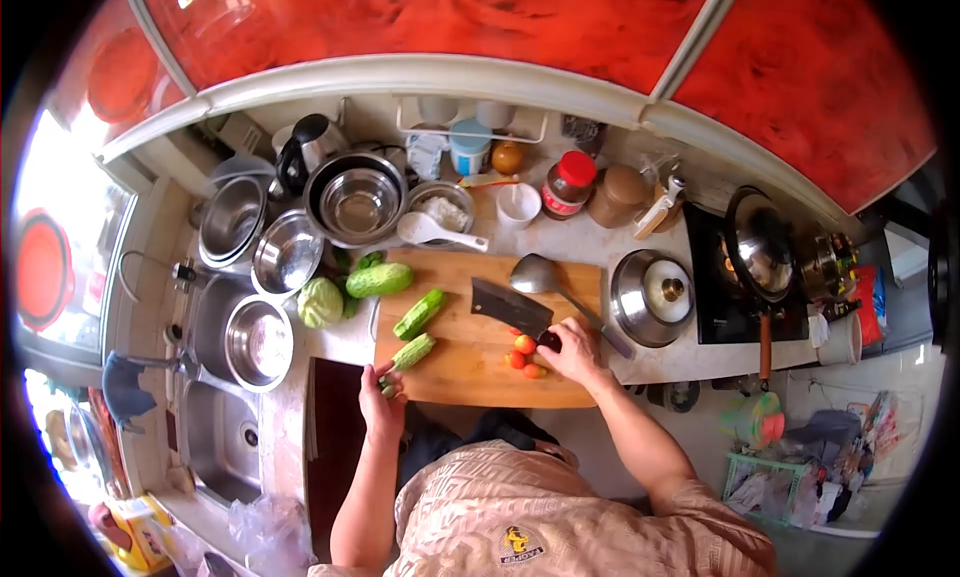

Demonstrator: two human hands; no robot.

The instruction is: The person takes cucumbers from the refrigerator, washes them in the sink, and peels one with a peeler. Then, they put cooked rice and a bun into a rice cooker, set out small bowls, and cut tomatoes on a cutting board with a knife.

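My right hand (570, 349) is closed round the handle of a cleaver (510, 308), whose dark blade lies over the wooden cutting board (470, 382). Beside that hand are several small red and orange tomatoes (524, 344). At the board's left front edge my left hand (383, 397) has its fingers bent round small green pieces (387, 385). Just above it lies a cut cucumber piece (413, 351), with another cucumber piece (420, 314) farther back. A larger cucumber (380, 279) rests at the board's back left corner. Behind the cleaver is a metal ladle (535, 274).
Left of the board are a green cabbage (320, 303), metal bowls (288, 252) and a double sink (222, 427). Behind it stand a white cup (518, 205) and a red-lidded jar (568, 185). A lidded pot (652, 297) and a stove (715, 277) are at right.
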